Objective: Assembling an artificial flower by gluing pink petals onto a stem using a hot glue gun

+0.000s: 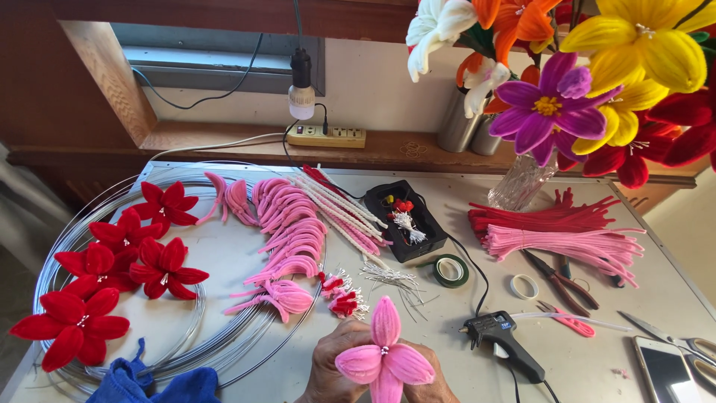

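Both hands on pink flower, tabletop's near edge.
Left hand point(327, 369) and right hand point(432, 388) closed round the pink pipe-cleaner flower point(384, 358) from beneath, petals facing up; glue gun point(503, 343) nearer the right.

flowers: 5 red pipe-cleaner flowers point(119, 276) on wire coil point(52, 261)
tools: glue gun point(501, 339), pliers point(561, 280), green tape roll point(450, 270)
counter: black tray point(429, 224)

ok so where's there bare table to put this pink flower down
Bare table lies between the hands holding the pink flower and the green tape roll, left of the glue gun. Another patch sits inside the wire coil, by the red flowers. The right side is crowded with tools.
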